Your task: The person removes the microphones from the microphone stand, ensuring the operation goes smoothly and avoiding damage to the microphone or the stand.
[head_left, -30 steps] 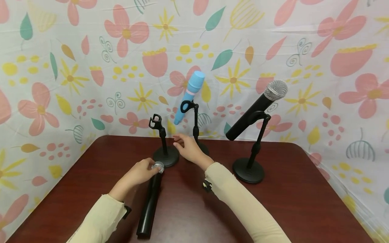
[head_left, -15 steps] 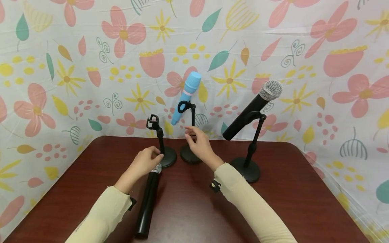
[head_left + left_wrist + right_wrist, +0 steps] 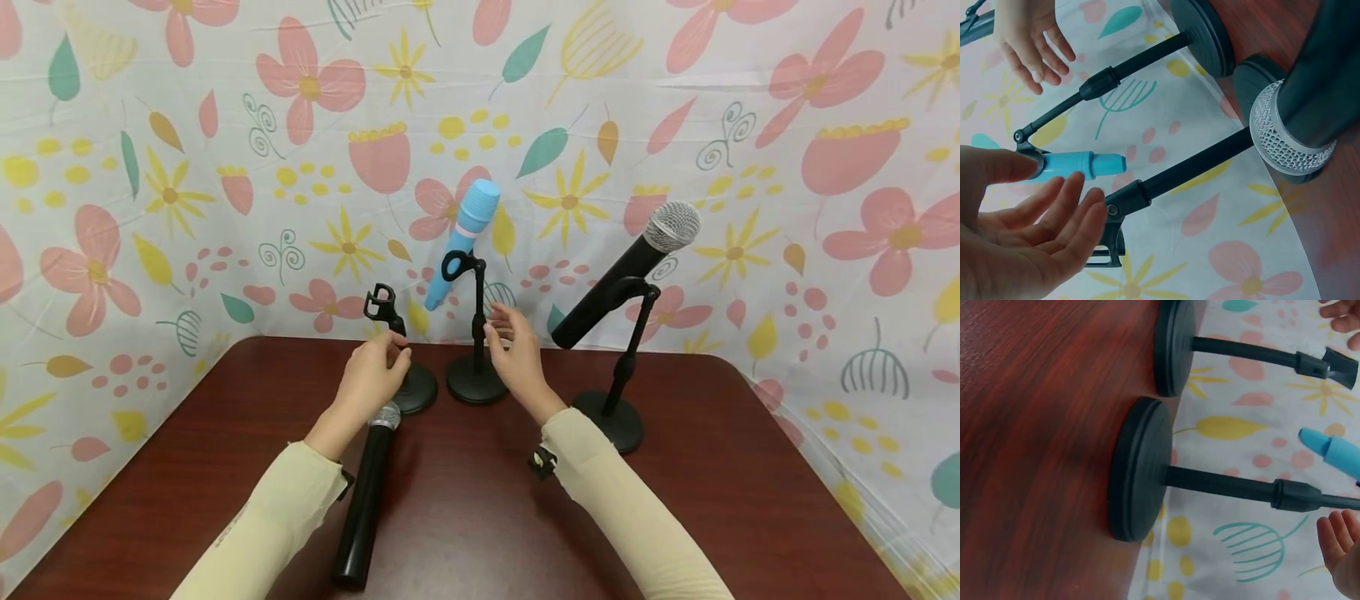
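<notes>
Black microphone (image 3: 366, 500) being left flat on table (image 3: 750, 500), long axis running near-to-far, mesh head just below left hand (image 3: 372, 375). Left hand being held relaxed, nothing gripped, nearest empty stand (image 3: 396, 354). Right hand (image 3: 517, 358) being held spread, empty, beside blue microphone stand (image 3: 477, 367).

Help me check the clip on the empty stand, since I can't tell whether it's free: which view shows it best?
The head view: the empty stand's clip shows whole, holding nothing, just above the left hand. The left wrist view shows it partly behind fingers; the right wrist view catches it small at the frame's edge.
</notes>
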Motion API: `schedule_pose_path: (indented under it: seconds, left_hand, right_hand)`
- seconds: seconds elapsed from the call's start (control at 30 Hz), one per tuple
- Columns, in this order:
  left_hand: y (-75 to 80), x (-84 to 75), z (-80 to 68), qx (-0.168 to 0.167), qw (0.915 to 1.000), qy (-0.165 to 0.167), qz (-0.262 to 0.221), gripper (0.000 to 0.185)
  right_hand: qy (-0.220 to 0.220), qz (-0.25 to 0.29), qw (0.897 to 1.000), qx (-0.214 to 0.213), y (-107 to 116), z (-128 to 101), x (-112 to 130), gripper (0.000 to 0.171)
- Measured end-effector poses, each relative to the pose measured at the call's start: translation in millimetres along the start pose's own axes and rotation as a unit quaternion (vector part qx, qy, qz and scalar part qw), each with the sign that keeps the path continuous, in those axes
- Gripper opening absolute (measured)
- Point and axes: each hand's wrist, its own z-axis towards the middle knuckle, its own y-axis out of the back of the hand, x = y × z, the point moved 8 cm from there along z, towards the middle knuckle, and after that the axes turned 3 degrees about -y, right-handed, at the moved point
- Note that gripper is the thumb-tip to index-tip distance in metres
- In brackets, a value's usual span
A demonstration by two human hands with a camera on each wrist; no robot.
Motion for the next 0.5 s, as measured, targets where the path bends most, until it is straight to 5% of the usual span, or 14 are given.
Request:
schedule_pose_path:
  seconds: [0.5]
  left_hand:
    - [-6.0,-24.2,33.3,-0.084,0.9901,-0.105,-0.039,0.039]
  right_hand:
    - [-0.051,0.039,0.998,0.011,-14,3,-35,0.047]
